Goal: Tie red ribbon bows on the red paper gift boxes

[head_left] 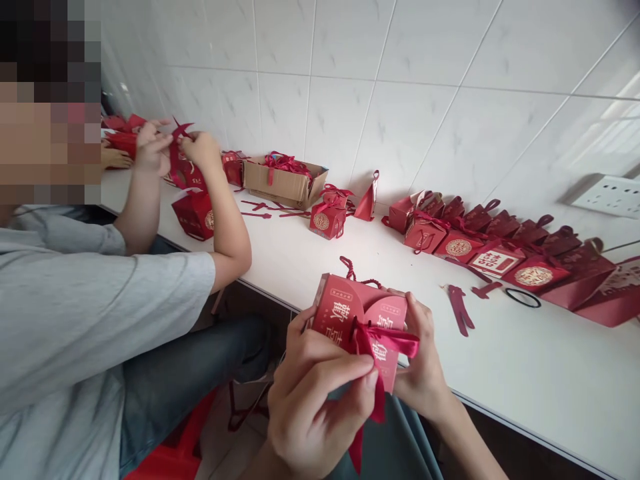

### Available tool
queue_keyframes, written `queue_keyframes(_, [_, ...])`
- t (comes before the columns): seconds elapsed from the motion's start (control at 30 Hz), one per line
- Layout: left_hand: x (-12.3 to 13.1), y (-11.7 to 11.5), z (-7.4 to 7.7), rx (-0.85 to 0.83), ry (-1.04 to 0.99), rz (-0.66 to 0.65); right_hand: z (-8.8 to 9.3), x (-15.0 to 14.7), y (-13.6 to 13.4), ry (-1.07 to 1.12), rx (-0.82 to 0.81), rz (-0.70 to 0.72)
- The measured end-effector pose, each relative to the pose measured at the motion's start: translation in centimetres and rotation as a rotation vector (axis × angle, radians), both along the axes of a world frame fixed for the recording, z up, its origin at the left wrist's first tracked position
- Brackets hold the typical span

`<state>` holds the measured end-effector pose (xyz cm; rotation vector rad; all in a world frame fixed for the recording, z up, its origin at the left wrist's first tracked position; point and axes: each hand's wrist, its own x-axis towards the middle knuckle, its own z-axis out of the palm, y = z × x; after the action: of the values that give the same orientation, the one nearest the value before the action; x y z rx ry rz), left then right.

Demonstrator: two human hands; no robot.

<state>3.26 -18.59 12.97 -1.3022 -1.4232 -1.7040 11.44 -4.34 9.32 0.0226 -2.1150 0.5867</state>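
A red gift box with pale characters and a twisted cord handle is held up in front of the table's edge. Dark red ribbon is looped at the middle of its face, with tails hanging down. My left hand pinches the ribbon between thumb and forefinger near the knot, its other fingers against the box's left side. Around the box's right side, my right hand grips it, the thumb near the top corner.
A person in a grey shirt works with ribbon at the left. On the white table stand a cardboard box of ribbons, a small red box, rows of red boxes, ribbon pieces and a black ring.
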Motion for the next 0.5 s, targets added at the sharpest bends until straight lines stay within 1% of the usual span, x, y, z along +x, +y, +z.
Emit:
queue_keyframes(0.13, [0.9, -0.6, 0.8, 0.035, -0.011, 0.014, 0.3, 0.8, -0.6, 0.023, 0.024, -0.018])
queue_keyframes(0.23, [1.8, -0.9, 1.2, 0.05, 0.009, 0.003, 0.5, 1.9, -1.1, 0.044, 0.037, -0.048])
queue_keyframes(0.33, [2.6, -1.0, 1.1, 0.062, -0.01, -0.032, 0.6, 3.3, -1.5, 0.054, 0.048, -0.089])
queue_keyframes(0.5, [3.4, -1.1, 1.0, 0.049, -0.141, -0.124, 0.7, 5.2, -1.8, 0.044, 0.04, -0.121])
